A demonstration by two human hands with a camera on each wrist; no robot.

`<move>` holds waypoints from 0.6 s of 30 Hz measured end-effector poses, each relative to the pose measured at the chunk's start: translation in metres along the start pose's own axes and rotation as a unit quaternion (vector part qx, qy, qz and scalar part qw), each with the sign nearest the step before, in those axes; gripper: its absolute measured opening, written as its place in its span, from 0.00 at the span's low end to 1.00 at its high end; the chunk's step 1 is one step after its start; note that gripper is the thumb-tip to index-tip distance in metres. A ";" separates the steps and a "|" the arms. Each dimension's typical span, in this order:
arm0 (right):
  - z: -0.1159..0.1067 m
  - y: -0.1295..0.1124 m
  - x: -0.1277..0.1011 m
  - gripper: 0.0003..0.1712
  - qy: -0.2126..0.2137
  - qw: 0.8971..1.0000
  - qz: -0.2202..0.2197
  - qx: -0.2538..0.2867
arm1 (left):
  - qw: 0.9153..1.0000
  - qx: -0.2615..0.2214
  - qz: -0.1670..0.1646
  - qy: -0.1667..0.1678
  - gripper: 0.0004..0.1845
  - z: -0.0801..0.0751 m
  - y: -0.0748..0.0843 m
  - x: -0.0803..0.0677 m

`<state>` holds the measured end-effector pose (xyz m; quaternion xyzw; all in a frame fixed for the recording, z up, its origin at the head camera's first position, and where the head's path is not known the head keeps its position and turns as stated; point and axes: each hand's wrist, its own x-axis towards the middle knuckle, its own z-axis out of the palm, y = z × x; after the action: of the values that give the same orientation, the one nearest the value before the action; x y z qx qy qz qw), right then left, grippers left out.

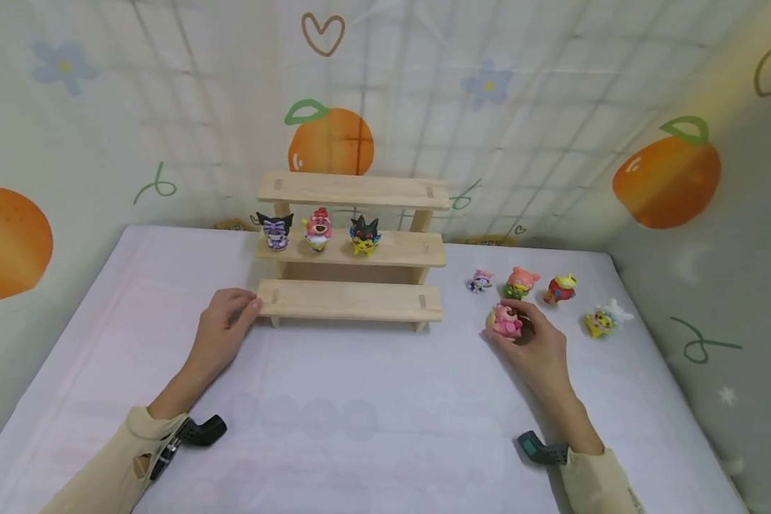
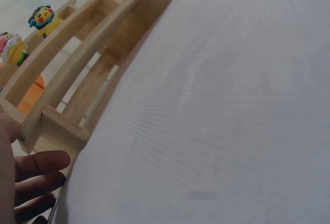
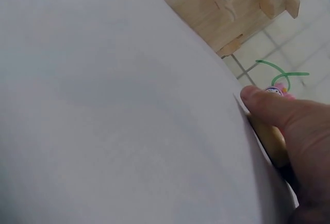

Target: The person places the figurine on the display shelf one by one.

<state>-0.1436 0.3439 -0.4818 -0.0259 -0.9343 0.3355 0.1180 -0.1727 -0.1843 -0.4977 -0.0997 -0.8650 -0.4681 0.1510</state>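
Left hand (image 1: pixel 221 325) rests against the left end of the wooden shelf's (image 1: pixel 350 300) bottom step, fingers curled on the corner, steadying it. Middle step carries three figures: black-eared one (image 1: pixel 275 230), pink bear (image 1: pixel 318 229), yellow one (image 1: pixel 364 236). Top and bottom steps bare.

Right hand (image 1: pixel 532 344) grips a pink figure (image 1: pixel 506 319) on the table (image 1: pixel 360 421), right of the shelf. Four more toys stand close behind it: purple (image 1: pixel 480 281), green-pink (image 1: pixel 520 283), red (image 1: pixel 560 288), yellow-white (image 1: pixel 604 319).

Risks, as I judge: lifting out could clip the close neighbours and topple them; a bump on the shelf could tip the middle-step figures.
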 end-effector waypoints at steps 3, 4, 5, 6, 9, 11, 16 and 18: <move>-0.001 -0.002 0.001 0.42 -0.006 1.000 0.003 -0.013 | 1.000 -0.002 -0.002 0.000 0.15 0.001 -0.001 0.000; -0.001 -0.003 0.001 0.42 -0.008 1.000 0.005 -0.014 | 1.000 -0.003 -0.004 -0.001 0.15 0.001 -0.002 0.000; -0.001 -0.003 0.001 0.42 -0.011 1.000 0.006 -0.014 | 1.000 -0.002 -0.006 -0.002 0.15 0.001 -0.003 0.000; -0.001 -0.004 0.001 0.43 -0.013 1.000 0.006 -0.013 | 1.000 -0.002 -0.007 -0.004 0.15 0.001 -0.003 0.000; -0.002 -0.005 0.001 0.42 -0.014 1.000 0.004 -0.011 | 1.000 -0.004 -0.009 -0.008 0.15 0.000 -0.002 0.002; -0.002 -0.005 -0.001 0.42 -0.012 1.000 0.004 -0.018 | 1.000 -0.003 -0.006 -0.010 0.15 0.000 -0.001 0.002; -0.003 -0.003 -0.001 0.43 -0.009 1.000 -0.004 -0.023 | 1.000 -0.004 -0.008 -0.006 0.14 0.001 -0.001 0.001; -0.004 -0.002 -0.002 0.43 -0.012 1.000 -0.001 -0.021 | 1.000 -0.007 -0.016 -0.008 0.14 0.002 -0.002 0.000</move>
<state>-0.1406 0.3448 -0.4782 -0.0240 -0.9426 0.3155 0.1069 -0.1734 -0.1834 -0.5007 -0.0905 -0.8643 -0.4758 0.1356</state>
